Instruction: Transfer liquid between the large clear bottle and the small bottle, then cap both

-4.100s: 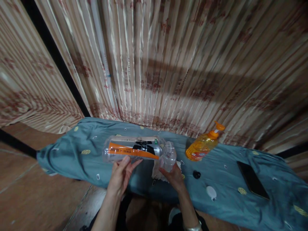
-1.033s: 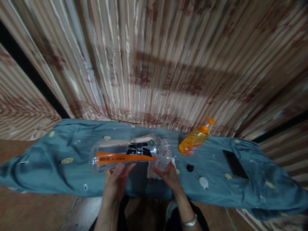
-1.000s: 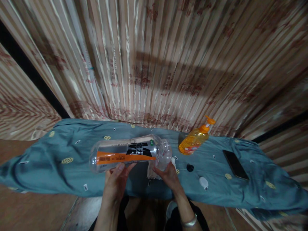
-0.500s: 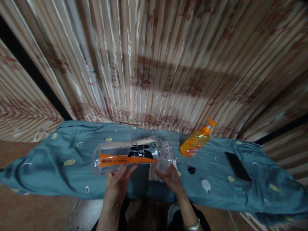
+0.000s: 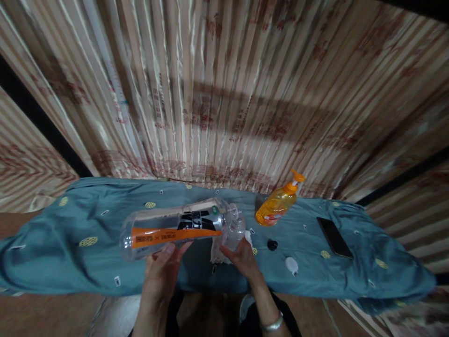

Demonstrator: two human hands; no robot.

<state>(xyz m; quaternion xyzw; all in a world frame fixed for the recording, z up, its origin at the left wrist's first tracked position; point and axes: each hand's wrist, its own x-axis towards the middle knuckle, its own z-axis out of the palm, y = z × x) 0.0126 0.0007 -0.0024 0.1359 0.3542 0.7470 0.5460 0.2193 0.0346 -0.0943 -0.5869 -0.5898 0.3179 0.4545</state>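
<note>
Two clear plastic containers, mouth by mouth, over the cloth-covered counter (image 5: 105, 262)
The left hand (image 5: 163, 267) grips the large labelled bottle (image 5: 171, 227), lying sideways; the right hand (image 5: 242, 257) holds the small clear bottle (image 5: 234, 231); farther right stands the orange pump bottle (image 5: 277, 205).

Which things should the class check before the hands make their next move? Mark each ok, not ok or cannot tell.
1. Left hand supporting the large bottle: ok.
2. Right hand holding the small clear container: ok.
3. Mouths lined up: cannot tell, clear plastic overlaps.
4. Pump bottle apart from both hands: ok.
5. Phone apart from the large bottle: ok.
6. Loose pieces off the teal sheet: not ok, the black piece and white disc lie on it.
</note>
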